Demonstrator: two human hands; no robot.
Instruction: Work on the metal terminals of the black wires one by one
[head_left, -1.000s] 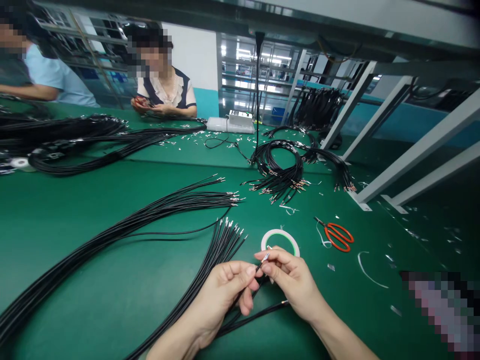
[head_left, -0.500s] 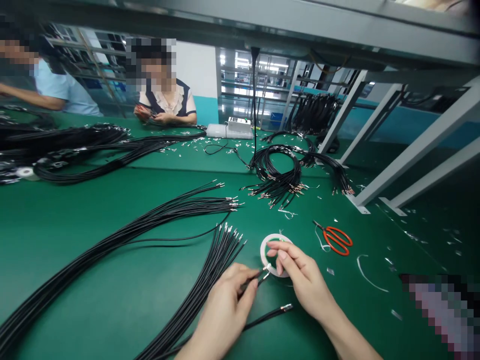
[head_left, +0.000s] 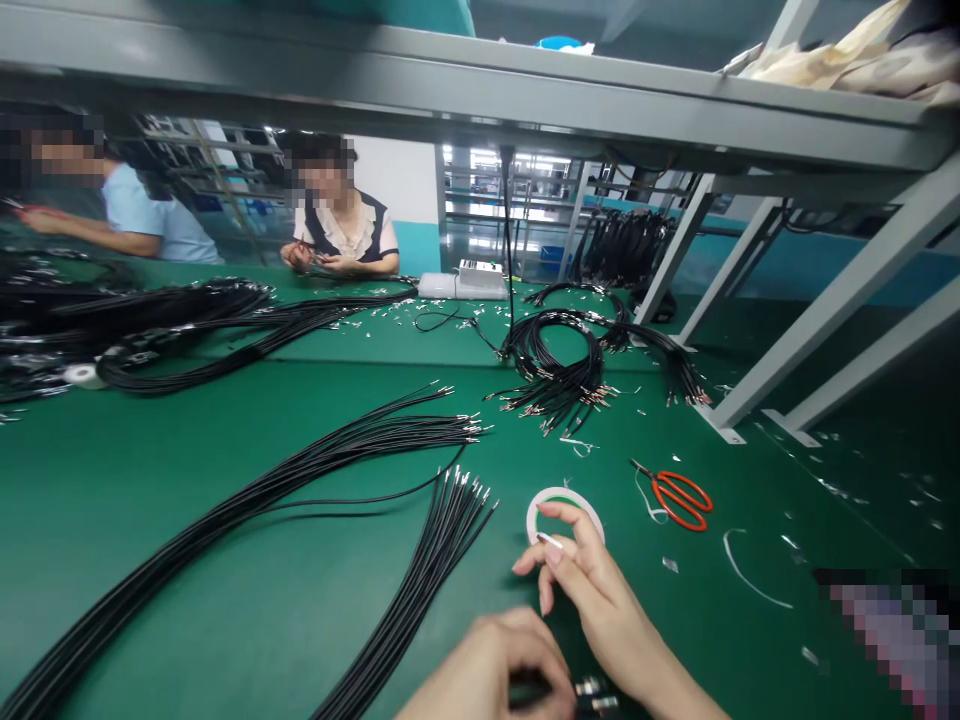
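My left hand (head_left: 499, 675) is closed at the bottom edge around black wires (head_left: 589, 692) with metal terminal ends. My right hand (head_left: 589, 590) reaches forward beside it, fingers partly spread, with a small white strip of tape (head_left: 550, 541) on its fingertips. Its fingers touch a white tape roll (head_left: 564, 497) lying flat on the green mat. A bundle of black wires (head_left: 442, 530) with metal terminals fans out to the left of the hands.
Red-handled scissors (head_left: 679, 494) lie right of the roll. A larger wire bundle (head_left: 352, 435) crosses the green table (head_left: 187, 470); coiled wires (head_left: 559, 365) sit behind. Two people sit across the table. A grey shelf frame (head_left: 810, 330) slants at right.
My right hand moved from the wire end onto the tape roll and now carries a tape strip. My left hand drew back toward the bottom edge with the wires. The camera tilted up.
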